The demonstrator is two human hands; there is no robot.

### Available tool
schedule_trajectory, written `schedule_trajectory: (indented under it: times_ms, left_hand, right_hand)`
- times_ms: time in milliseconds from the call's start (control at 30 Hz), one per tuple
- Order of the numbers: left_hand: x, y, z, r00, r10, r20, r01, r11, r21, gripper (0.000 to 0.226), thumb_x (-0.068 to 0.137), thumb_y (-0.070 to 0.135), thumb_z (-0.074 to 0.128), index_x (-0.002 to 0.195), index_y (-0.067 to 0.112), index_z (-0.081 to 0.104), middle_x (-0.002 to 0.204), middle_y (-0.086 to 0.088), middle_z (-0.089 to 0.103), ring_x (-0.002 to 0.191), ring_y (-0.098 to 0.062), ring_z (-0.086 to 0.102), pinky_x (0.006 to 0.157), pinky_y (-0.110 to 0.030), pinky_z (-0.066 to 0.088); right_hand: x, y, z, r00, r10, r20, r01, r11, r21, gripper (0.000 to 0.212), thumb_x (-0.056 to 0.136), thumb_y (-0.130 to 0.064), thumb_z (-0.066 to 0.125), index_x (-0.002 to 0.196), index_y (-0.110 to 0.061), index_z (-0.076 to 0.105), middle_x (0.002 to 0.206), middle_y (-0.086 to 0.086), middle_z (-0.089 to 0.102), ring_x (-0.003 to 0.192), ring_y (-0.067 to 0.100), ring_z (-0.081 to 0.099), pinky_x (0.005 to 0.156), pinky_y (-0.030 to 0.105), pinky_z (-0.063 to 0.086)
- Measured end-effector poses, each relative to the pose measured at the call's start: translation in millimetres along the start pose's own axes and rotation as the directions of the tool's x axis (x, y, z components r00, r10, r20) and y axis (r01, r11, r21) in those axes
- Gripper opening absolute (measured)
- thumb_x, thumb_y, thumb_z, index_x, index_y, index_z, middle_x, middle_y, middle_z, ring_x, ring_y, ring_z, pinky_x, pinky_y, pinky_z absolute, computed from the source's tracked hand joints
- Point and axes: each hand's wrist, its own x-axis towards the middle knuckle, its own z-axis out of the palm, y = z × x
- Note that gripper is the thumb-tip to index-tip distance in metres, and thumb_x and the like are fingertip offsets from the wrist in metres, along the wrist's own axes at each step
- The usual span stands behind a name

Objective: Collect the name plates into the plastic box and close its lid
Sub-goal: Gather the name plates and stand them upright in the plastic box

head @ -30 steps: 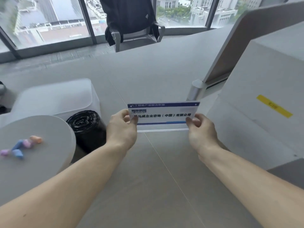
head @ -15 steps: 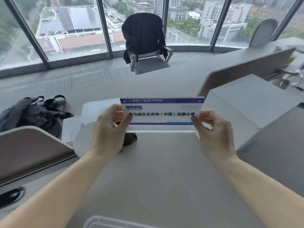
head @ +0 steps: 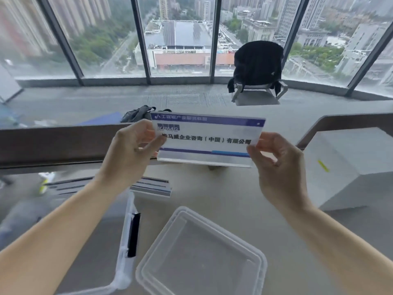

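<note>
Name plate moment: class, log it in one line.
name plate held by left hand and right hand | plastic box open | lid off

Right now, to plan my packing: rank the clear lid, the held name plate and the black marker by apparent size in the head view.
1. clear lid, though nearest the camera
2. name plate
3. black marker

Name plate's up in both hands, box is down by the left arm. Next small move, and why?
Probably lower the name plate down and left toward the open plastic box. The left hand and right hand pinch its two ends in the air above the desk, and the lid lies off beside the box, so nothing visible blocks the opening.
</note>
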Motion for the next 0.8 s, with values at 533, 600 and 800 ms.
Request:
schedule_trajectory:
  times_ms: [533, 600, 800]
  left_hand:
    - [-136.4, -116.0, -267.2, 0.953, -0.295, -0.073, 0.302, 0.896, 0.325, 0.012, 0.087, 0.018, 0.081, 0.097, 0.013, 0.078, 0.095, 0.004, 0.081, 0.093, -0.008, 0.076, 0.094, -0.042, 0.059]
    - [-141.6, -137.8, -280.7, 0.95, -0.302, -0.076, 0.311, 0.907, 0.285, 0.01, 0.086, 0.017, 0.081, 0.095, 0.018, 0.077, 0.092, 0.007, 0.081, 0.089, -0.011, 0.077, 0.092, -0.04, 0.06]
    - [-141.7, -179.4, -302.4, 0.93, -0.341, 0.138, 0.298, 0.918, 0.261, 0.014, 0.081, 0.026, 0.087, 0.089, 0.026, 0.076, 0.084, 0.004, 0.078, 0.077, -0.013, 0.075, 0.077, -0.033, 0.063]
  right_hand:
    - [-115.1, -53.0, 261.5, 0.868, -0.066, 0.491, 0.032, 0.996, 0.078, 0.029, 0.094, -0.015, 0.069, 0.072, -0.031, 0.059, 0.076, -0.015, 0.069, 0.073, -0.001, 0.066, 0.069, 0.012, 0.05]
    - [-123.0, -50.2, 288.4, 0.864, -0.075, 0.498, 0.054, 0.997, 0.056, 0.029, 0.093, -0.014, 0.069, 0.071, -0.029, 0.056, 0.072, -0.017, 0.066, 0.068, -0.003, 0.062, 0.066, 0.01, 0.046]
    - [-137.8, -23.8, 347.7, 0.798, -0.054, 0.601, 0.109, 0.992, -0.055, 0.014, 0.094, -0.019, 0.069, 0.083, -0.022, 0.061, 0.082, -0.013, 0.066, 0.076, -0.004, 0.064, 0.067, 0.009, 0.05]
